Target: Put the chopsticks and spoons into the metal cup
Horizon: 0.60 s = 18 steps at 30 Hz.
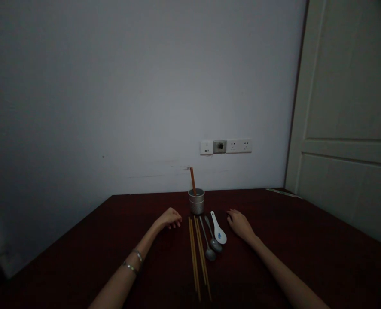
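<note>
My left hand (170,218) rests on the dark red table (306,249), fingers curled under, nothing visibly in it, just left of a small metal cup (196,201). One brown chopstick (193,181) stands in the cup. My right hand (238,223) lies on the table with loosely bent fingers, right of a white ceramic spoon (219,231). Between my hands lie several wooden chopsticks (196,257) and two metal spoons (210,242), side by side.
A pale wall rises behind the table, with a row of sockets (225,146) above the cup. A cream door (348,128) stands at the right. Bracelets (134,262) circle my left wrist. The room is dim.
</note>
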### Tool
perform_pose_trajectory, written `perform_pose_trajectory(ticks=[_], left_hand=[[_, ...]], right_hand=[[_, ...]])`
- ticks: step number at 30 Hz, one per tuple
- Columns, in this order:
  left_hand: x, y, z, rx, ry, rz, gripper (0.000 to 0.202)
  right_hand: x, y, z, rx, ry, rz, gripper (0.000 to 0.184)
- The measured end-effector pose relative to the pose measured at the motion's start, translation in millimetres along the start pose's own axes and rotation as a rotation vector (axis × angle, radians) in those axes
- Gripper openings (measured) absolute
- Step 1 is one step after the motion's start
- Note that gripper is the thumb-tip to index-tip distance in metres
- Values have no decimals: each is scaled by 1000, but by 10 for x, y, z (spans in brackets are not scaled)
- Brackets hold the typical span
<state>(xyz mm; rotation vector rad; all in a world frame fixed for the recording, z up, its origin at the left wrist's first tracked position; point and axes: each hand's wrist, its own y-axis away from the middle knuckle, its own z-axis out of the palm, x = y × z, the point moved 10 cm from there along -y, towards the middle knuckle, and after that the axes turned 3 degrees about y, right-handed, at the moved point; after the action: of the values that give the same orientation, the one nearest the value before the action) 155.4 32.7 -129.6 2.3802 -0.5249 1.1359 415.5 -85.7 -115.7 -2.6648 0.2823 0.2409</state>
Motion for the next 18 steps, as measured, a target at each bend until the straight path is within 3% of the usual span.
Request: perform_pose_trajectory(ticks=[3, 6, 10, 18], left_hand=[[129, 146, 227, -75, -102, 29, 21], [236, 246, 345, -49, -233, 74, 26], [328, 342, 349, 69, -402, 68, 29], [388, 394, 370, 179, -528, 32, 19]], right_hand=[[2, -1, 0, 2, -4, 1, 36], [19, -15, 44, -13, 15, 2, 37], [45, -31, 99, -15, 12, -3, 37], [60, -21, 95, 0, 3, 7, 37]])
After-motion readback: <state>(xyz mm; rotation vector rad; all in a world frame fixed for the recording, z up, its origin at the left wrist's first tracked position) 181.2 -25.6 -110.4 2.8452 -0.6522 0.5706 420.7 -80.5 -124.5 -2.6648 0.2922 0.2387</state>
